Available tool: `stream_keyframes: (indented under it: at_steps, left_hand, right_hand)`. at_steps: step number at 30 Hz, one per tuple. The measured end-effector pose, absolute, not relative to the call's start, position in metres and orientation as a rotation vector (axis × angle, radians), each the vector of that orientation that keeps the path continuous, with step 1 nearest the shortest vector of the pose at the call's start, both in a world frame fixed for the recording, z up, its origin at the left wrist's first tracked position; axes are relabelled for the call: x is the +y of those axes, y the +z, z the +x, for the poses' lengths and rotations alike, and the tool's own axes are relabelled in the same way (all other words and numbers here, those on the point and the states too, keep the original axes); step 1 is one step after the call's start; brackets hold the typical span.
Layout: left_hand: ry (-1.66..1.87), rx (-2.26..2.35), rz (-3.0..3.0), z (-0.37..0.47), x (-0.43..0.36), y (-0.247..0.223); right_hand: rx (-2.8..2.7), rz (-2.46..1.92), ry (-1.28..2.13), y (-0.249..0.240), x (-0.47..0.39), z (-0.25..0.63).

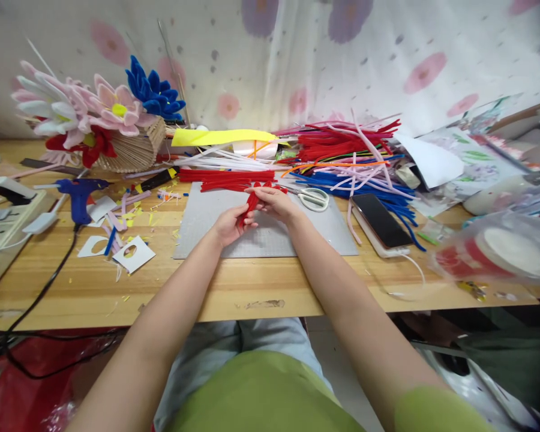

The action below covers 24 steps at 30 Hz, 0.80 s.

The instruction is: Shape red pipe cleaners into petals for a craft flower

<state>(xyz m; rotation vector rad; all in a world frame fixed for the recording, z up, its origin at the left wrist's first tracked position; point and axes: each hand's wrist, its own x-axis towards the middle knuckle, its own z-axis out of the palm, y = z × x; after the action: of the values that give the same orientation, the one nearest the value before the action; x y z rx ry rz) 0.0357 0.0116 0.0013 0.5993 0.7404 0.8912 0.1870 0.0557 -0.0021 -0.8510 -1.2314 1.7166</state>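
Observation:
Over the grey mat (pixel 270 240), both hands meet at a red fuzzy piece (pixel 251 206) that looks made of bent pipe cleaners. My left hand (pixel 234 225) is closed on its lower part. The fingers of my right hand (pixel 273 201) pinch its upper part from the right. Just behind the hands lies a bundle of straight red pipe cleaners (pixel 225 176) across the mat's back edge. Scissors with white handles (pixel 314 199) rest to the right of my right hand.
On the left are a blue glue gun (pixel 81 198), paper scraps, a power strip (pixel 9 228) and a basket of fuzzy flowers (pixel 132 144). Coloured pipe cleaners (pixel 342 144) pile up behind. A phone (pixel 380 221) and a bagged red cup (pixel 472 258) stand right.

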Motion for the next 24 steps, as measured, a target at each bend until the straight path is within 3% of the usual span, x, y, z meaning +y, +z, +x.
stream_keyframes:
  at_steps: [4, 24]
  left_hand:
    - [0.816, 0.612, 0.473, 0.035, 0.009, -0.002]
    - [0.887, 0.903, 0.601, 0.039, 0.008, 0.001]
  right_hand:
    - [-1.135, -0.786, 1.811, -0.009, 0.056, 0.192]
    - [-1.224, -0.93, 1.458, -0.022, 0.053, 0.174]
